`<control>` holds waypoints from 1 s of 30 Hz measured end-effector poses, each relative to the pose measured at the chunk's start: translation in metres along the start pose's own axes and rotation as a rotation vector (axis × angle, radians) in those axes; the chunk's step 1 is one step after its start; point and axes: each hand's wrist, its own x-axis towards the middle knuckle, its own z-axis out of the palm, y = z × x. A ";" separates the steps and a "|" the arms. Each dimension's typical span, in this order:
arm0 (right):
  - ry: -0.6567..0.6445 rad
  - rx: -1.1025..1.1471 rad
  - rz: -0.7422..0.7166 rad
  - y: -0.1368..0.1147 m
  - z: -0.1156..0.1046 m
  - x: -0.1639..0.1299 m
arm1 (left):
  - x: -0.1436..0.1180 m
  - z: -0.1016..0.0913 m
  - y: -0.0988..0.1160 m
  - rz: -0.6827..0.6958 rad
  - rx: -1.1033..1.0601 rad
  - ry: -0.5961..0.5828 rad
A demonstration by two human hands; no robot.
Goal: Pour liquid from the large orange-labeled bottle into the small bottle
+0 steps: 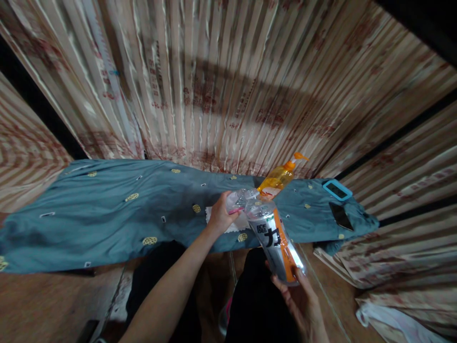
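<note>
My left hand (220, 213) is closed around a small clear bottle (235, 200) with some pink on it, tipped on its side. In my right hand (298, 300) is a large clear plastic bottle (273, 238) with a silver and orange label, gripped near its base and tilted so its neck points up and to the left. The two bottle necks meet or overlap; whether they touch I cannot tell. Behind them a pump bottle (274, 182) of amber liquid with an orange pump top stands on the cloth-covered surface. A white scalloped napkin or cloth (233, 226) lies under my left hand.
A long surface (114, 205) is covered in teal patterned cloth. At its right end lie a blue-framed digital clock (337, 189) and a dark phone (341, 216). Pleated beige curtains (214, 85) hang behind and at the sides, with dark poles (43, 95) among them.
</note>
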 end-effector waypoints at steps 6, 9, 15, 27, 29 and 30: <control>-0.013 0.018 -0.019 0.000 -0.009 -0.013 | 0.001 0.000 0.000 0.020 -0.002 0.004; -0.019 0.003 -0.036 0.000 -0.013 -0.015 | 0.002 0.001 -0.001 0.030 -0.007 0.006; -0.011 -0.045 -0.124 0.000 -0.019 -0.019 | 0.002 0.001 -0.002 0.054 0.002 0.007; -0.060 -0.126 -0.246 0.006 -0.024 -0.025 | 0.002 0.000 -0.004 0.049 0.016 0.002; -0.058 -0.132 -0.254 0.005 -0.026 -0.025 | 0.002 0.000 -0.003 0.060 0.006 0.012; -0.063 -0.134 -0.253 0.005 -0.027 -0.026 | 0.002 0.000 -0.003 0.061 0.002 0.014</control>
